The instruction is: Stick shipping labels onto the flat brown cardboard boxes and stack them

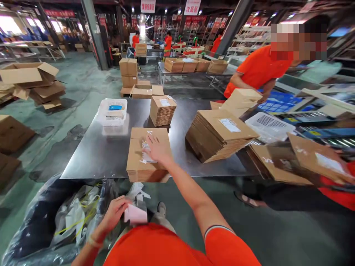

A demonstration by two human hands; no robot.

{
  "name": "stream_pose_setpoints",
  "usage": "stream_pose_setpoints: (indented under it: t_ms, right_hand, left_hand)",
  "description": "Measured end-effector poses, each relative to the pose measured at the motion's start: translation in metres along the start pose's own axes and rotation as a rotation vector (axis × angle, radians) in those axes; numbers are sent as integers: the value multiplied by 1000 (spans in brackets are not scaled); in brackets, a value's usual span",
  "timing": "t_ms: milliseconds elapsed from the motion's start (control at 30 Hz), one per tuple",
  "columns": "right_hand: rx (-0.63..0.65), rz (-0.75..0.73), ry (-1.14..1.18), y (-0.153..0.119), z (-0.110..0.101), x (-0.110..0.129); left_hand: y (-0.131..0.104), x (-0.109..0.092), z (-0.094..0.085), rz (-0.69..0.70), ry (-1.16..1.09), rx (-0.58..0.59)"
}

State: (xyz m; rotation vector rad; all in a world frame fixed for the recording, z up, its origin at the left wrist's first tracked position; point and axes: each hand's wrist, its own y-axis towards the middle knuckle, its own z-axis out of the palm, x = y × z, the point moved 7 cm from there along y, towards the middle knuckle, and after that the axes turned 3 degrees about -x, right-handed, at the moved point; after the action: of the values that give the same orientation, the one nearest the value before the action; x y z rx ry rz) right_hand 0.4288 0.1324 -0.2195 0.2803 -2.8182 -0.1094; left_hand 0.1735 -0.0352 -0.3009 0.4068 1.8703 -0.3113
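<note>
My right hand [156,149] lies flat, fingers spread, pressing the white label [146,154] on the top of the stack of flattened brown cardboard boxes [148,155] at the near edge of the steel table [111,147]. My left hand [115,212] is low, off the near edge, pinching a pink-white strip of backing paper [135,214] above the black plastic waste bag [55,218]. Taller fanned stack of brown cartons [219,133] toward the right edge; white plastic basket [112,112] at the far left corner
</note>
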Motion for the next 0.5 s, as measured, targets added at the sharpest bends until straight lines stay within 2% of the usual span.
stream_pose_setpoints:
  t_ms: [67, 100, 133, 200, 267, 333, 433, 500]
  right_hand:
    - [-30, -13, -39, -2, 6, 12]
    - [-3, -28, -48, -2, 10, 13]
    - [14, -12, -49, -2, 12, 8]
    - [-24, 128, -54, -5, 4, -21]
    - [-125, 342, -64, -21, -13, -63]
    - [-193, 491, -40, -48, -23, -97]
    - [-176, 567, 90, -90, -11, -123]
    - [-169, 599, 213, -114, 1, -131]
  left_hand:
    - [18, -27, -1, 94, 83, 63]
    - [30, -39, -3, 123, 116, 47]
    - [43, -49, -7, 133, 146, -10]
    - [71, -59, -20, 88, 213, -195]
    - [97, -58, -31, -17, 306, -313]
    - [117, -51, -37, -125, 406, -320]
    - [129, -43, -38, -214, 488, -280]
    - [127, -46, -27, -206, 455, -242]
